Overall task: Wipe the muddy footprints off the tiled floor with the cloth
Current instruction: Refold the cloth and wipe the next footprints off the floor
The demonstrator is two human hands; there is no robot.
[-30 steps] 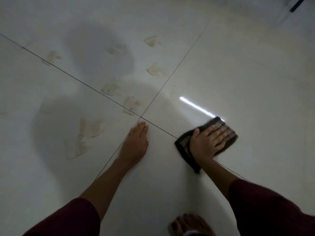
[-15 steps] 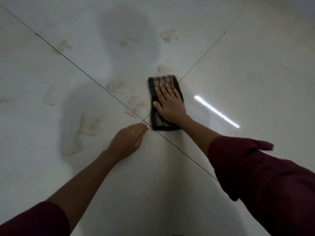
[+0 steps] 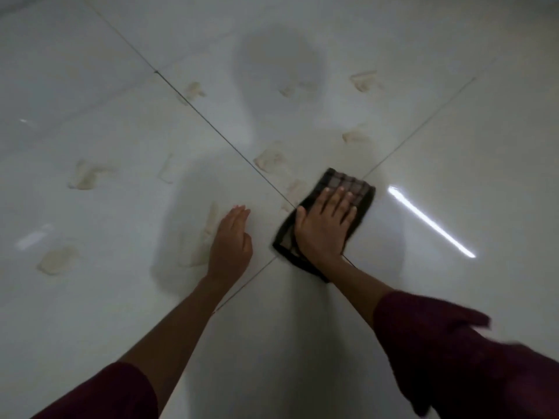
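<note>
Pressing flat, your right hand (image 3: 325, 228) lies palm down with fingers spread on the cloth (image 3: 348, 189), one dark checked rag sitting right over the point where four tiles meet. Your left hand (image 3: 231, 243) is also open and flat, fingers together, resting bare on the tiled floor (image 3: 469, 146) just beside the cloth but not touching it; it holds nothing. Two grout lines (image 3: 211, 128) cross under the cloth. Muddy footprints (image 3: 267, 160): roughly ten tan smears countable, some faint, so the count is not exact. Two sit just beyond the cloth's far-left edge, three or four further out on the far tile, one under the edge of your left hand, three more well apart to the left. One bright light streak (image 3: 429, 220) reflects on the tile right of the cloth. Both sleeves (image 3: 453, 358) are dark maroon.
</note>
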